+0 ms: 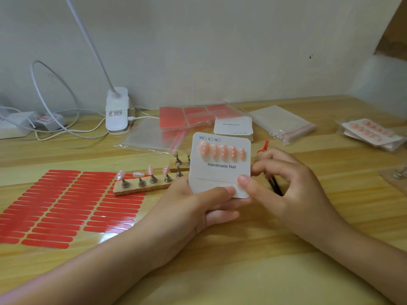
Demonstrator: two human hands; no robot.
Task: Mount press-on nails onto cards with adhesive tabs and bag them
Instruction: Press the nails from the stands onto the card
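My left hand (198,205) holds a white "Handmade Nail" card (220,170) upright from below, thumb on its lower front. Several peach nails with white dots (222,153) sit in a row across the card's upper half. A clear adhesive strip lies across the lower half. My right hand (284,186) presses its thumb on the card's lower right corner while its curled fingers grip dark tweezers (275,186) and a peeled red tab liner (263,147). Left of the card, a wooden strip (141,189) carries several pink nails on metal stands (138,179).
A sheet of red adhesive tabs (66,205) lies at the left. Behind are a stack of blank cards (233,126), clear zip bags (284,124), red tab sheets in a bag (193,116), bagged finished cards (372,133) at right, and a white lamp base (116,111) with cables.
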